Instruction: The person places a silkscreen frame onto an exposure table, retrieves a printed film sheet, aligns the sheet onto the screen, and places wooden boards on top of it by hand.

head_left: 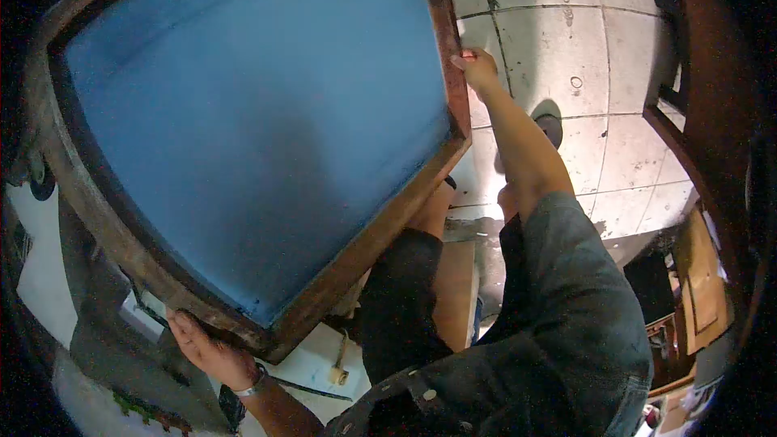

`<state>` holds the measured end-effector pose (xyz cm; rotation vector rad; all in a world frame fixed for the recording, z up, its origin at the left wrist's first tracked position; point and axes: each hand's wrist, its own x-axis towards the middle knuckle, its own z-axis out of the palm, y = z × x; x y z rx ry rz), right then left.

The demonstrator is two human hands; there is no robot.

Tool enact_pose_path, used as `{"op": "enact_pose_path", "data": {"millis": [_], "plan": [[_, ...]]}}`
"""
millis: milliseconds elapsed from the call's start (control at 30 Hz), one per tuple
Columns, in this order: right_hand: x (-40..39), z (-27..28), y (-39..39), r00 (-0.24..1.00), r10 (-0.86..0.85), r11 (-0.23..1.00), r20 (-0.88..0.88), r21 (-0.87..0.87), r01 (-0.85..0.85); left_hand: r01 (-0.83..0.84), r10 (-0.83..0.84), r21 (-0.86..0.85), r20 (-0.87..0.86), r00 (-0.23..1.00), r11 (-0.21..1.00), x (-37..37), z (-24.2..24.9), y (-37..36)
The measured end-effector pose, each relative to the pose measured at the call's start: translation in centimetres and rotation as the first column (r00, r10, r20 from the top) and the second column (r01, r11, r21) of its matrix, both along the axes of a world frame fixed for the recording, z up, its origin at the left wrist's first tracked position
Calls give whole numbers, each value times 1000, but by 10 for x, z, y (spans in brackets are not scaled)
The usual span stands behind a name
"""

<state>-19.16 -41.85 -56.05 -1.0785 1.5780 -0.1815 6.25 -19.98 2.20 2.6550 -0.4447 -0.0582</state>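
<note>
A large wooden frame (348,283) with a blue panel (259,113) stretched inside it fills the upper left of the view, tilted. Near its lower left corner my left hand (212,354) grips the outer edge, with a metal bracelet at the wrist. My right hand (477,69) is closed on the right side bar of the same frame, thumb on top. The fingers of both hands are partly hidden by the wood.
Below the frame are my knees in dark shorts and a wooden seat or board (457,291). White floor tiles (566,57) lie at the right, with a dark round object (550,129) on them. Wooden furniture (700,291) stands at the far right.
</note>
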Motion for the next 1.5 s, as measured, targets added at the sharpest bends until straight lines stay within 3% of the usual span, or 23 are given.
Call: {"op": "enact_pose_path", "data": {"millis": [100,167,233,333,400,500,567,600,633,700,733,867,1033,1100,1167,1200,1233,1300,1400,1433,1467,1500], "plan": [[-14,38,10,992,-103,994,72,47,100,93,-99,118,46,994,989,12,18,6],[-34,61,7,991,-123,992,57,32,121,87,-92,105,34,995,991,10,30,4],[-48,96,-6,994,-111,994,-20,-14,111,-2,-1,-54,-55,999,999,-8,47,-30],[-80,153,-27,981,-193,967,8,-167,192,55,-57,-60,-24,998,997,12,77,-5],[-97,208,-49,971,-240,938,2,-257,232,59,-63,-84,-45,997,995,17,99,-8],[-126,304,-76,956,-295,892,3,-358,276,247,-240,-41,125,963,968,34,119,5],[-132,373,-79,967,-218,880,-130,-455,137,219,-249,-363,-37,968,906,20,154,-13],[-139,397,-79,973,-206,893,-102,-426,144,215,-251,-337,-67,966,917,20,171,-13],[-146,413,-80,979,-191,907,-76,-395,146,210,-251,-309,-99,963,927,26,186,-10],[-141,428,-68,952,-281,841,125,-446,307,301,-315,-227,-28,949,926,57,196,17],[-134,435,-62,955,-279,830,100,-474,292,387,-378,-158,87,922,908,90,190,51],[-111,463,-45,948,-294,798,122,-515,314,206,-254,-371,-84,964,906,73,242,57],[-114,536,-26,931,-338,726,136,-592,349,402,-364,-258,183,913,879,114,251,125],[-132,571,-23,924,-361,668,124,-658,349,351,-330,-383,122,936,854,102,257,130],[-154,592,-29,910,-366,581,194,-716,386,166,-202,-577,2,979,800,68,273,110],[-161,635,-25,914,-391,551,107,-768,326,69,-150,-652,-69,986,755,51,286,102],[-174,651,-27,897,-390,445,208,-811,381,51,-142,-681,-78,987,730,40,295,98],[-197,705,-30,892,-409,328,194,-881,342,23,-136,-742,-91,987,670,26,312,87],[-216,801,-28,870,-452,138,198,-948,287,24,-186,-855,-85,979,518,38,324,66],[-231,810,-42,866,-394,123,307,-916,381,61,-254,-902,-55,966,427,43,327,57],[-241,826,-54,862,-378,23,336,-928,372,91,-316,-938,-21,949,335,50,331,46],[-242,858,-51,827,-435,-14,356,-921,389,117,-371,-963,18,929,245,55,337,37]]}}
